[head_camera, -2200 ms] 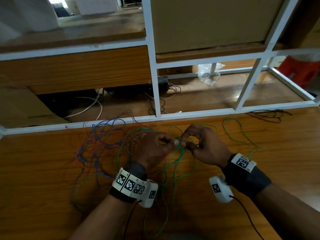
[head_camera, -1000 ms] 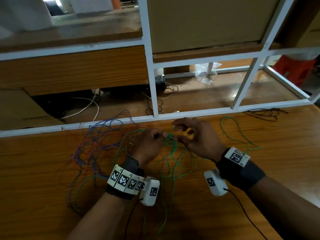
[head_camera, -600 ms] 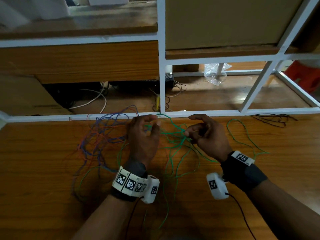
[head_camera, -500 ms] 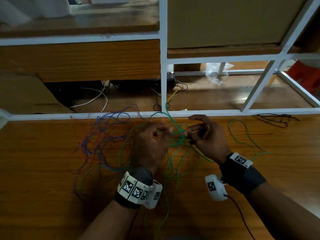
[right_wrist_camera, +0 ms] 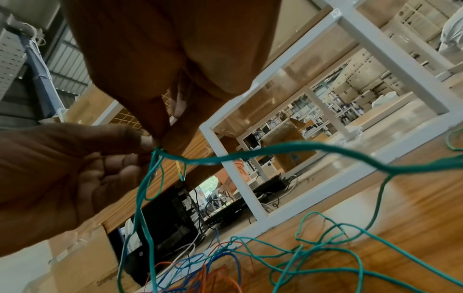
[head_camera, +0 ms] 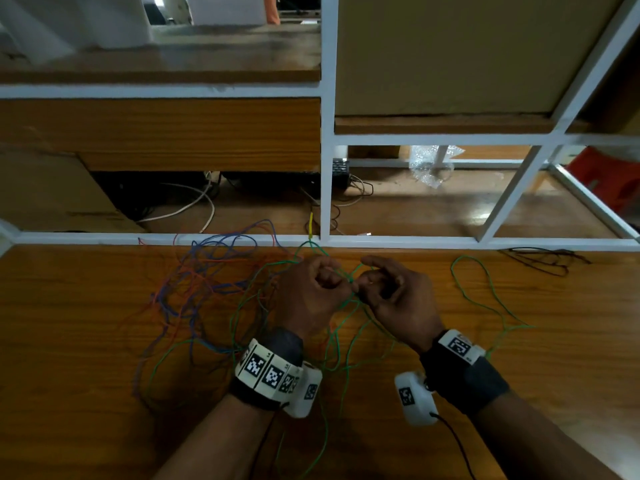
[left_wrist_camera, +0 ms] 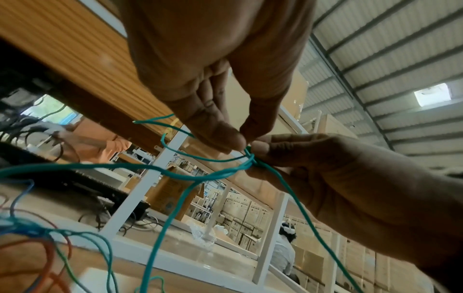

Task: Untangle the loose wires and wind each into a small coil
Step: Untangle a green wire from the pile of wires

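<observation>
Right then, you worked over the brown wooden tabletop (head_camera: 86,358), where the loose mess of thin blue and orange wires (head_camera: 204,285) lay out to the left of your grip, and the long thin green wire (head_camera: 485,303) trailed right and below it. Your left hand (head_camera: 311,292) and right hand (head_camera: 398,299) met, both pinching one small green knot (left_wrist_camera: 250,158) between thumb and fingertips. To do it well, you needed to slacken the crossing, then feed the free end back through, never tugging. Two hands, one knot held; strands too tangled to count.
</observation>
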